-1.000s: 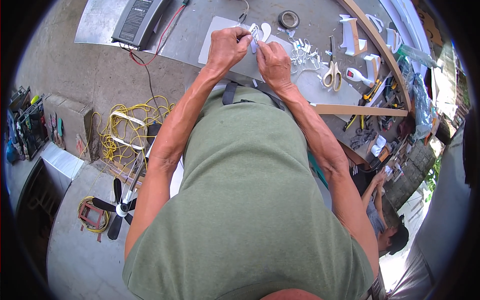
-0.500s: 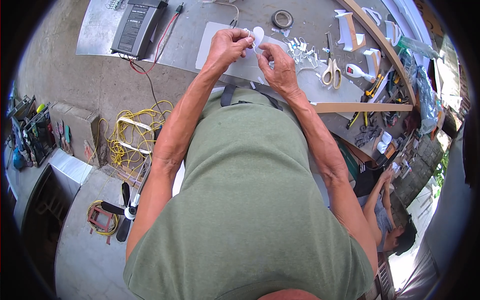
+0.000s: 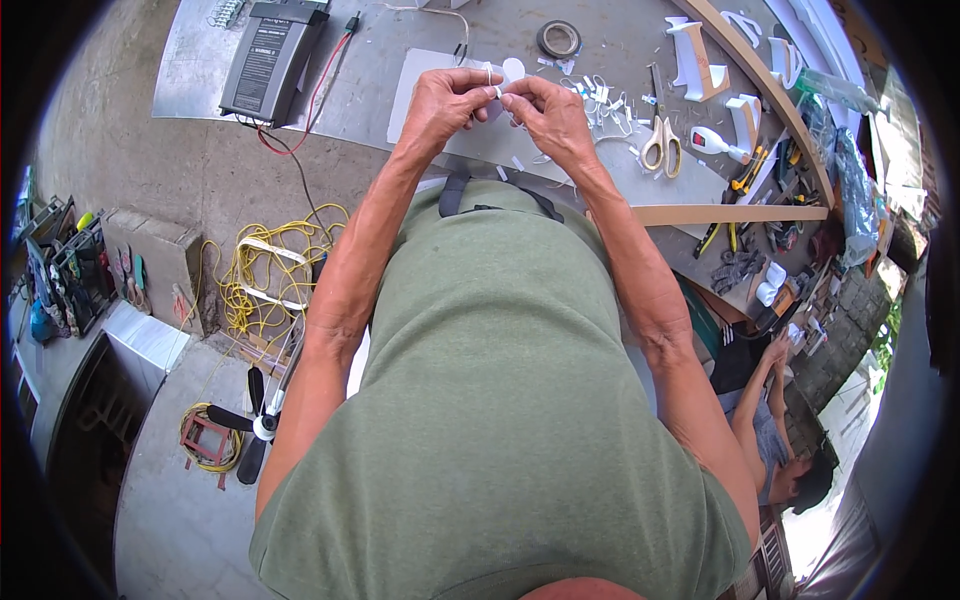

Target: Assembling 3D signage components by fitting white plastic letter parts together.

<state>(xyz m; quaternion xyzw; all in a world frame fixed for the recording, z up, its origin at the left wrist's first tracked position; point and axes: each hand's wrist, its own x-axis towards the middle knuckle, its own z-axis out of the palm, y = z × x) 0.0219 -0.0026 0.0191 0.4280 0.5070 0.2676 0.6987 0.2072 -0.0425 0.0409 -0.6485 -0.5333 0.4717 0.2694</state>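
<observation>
Far left: grey finned box (image 3: 270,60) on the counter (image 3: 620,30), red and black leads at its near right corner. Nearer, on the floor below the counter edge, a loose tangle of yellow cord (image 3: 250,285); nearer again, a fan (image 3: 263,427) with black blades and white hub.

Rightward, a pale flat sheet (image 3: 405,95) lies near the counter's edge. Left hand (image 3: 438,112) over it, thumb and forefinger pinching a small white piece (image 3: 497,91), other fingers curled under. Piece is slender and white, mostly covered by the fingertips; a thin upright bit shows at the left fingers, a short pale bit where the two hands meet. Finer form too small to tell. It sits between both hands, above the sheet. Just beyond, a smooth white rounded tab (image 3: 513,69); cannot tell whether joined to the piece.

Right hand (image 3: 560,118) meets it from the right, thumb and forefinger pressed on the same piece.

Farther off, a dark tape roll (image 3: 559,39). Right of the hands, a jumble of white wire clips (image 3: 603,100), then cream-handled scissors (image 3: 660,148), blades pointing far. Farther right, white curved brackets (image 3: 690,60); nearer, a white bottle (image 3: 712,142) on its side.
</observation>
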